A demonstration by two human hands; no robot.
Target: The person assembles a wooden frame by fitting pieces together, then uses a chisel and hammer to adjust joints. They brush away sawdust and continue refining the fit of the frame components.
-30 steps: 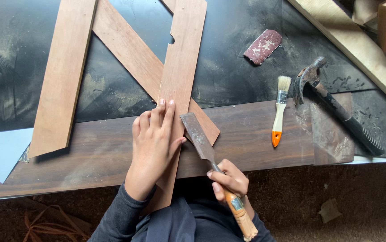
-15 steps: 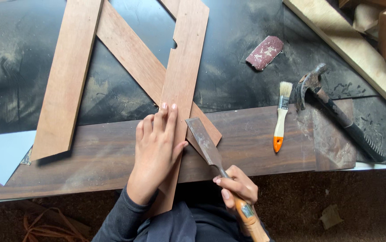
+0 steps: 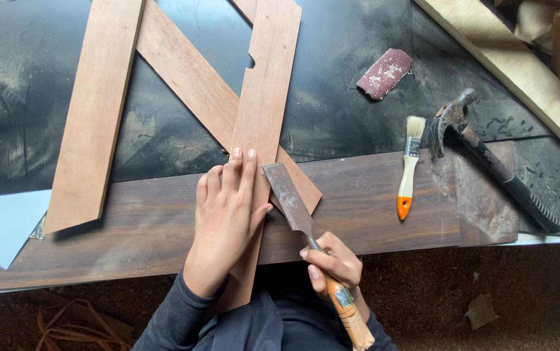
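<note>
Left hand (image 3: 225,218): fingers (image 3: 236,170) stretched out flat and close together, palm down, pressing on the long upright wooden strip (image 3: 264,110). Nothing gripped; the fingertips lie near the strip's left edge, the thumb points toward the chisel blade.

Right hand (image 3: 333,261): fingers curled tight around the chisel (image 3: 296,211) where the metal shank meets its light wooden handle. Handle end sticks out below the hand, toward the body. Blade runs up and to the left, wide flat steel, dusty. Its tip rests against the right edge of the upright strip, just beside the left thumb and just right of the left fingertips. Whether the edge bites into the wood cannot be told.

The upright strip crosses over a diagonal strip (image 3: 189,84); the chisel tip sits about where the two overlap. A third strip (image 3: 98,110) leans well to the left, its lower end cut at an angle. A small notch shows in the upright strip's left edge, higher up.

All lie on a dark, dusty counter (image 3: 358,110) with a brown plank (image 3: 371,201) along its near edge. To the right of the chisel: a small paintbrush (image 3: 408,168) with pale handle and orange tip, then a claw hammer (image 3: 488,159) with dark grip. A reddish sandpaper scrap (image 3: 384,73) lies farther up. Dark sleeves at the bottom edge.
</note>
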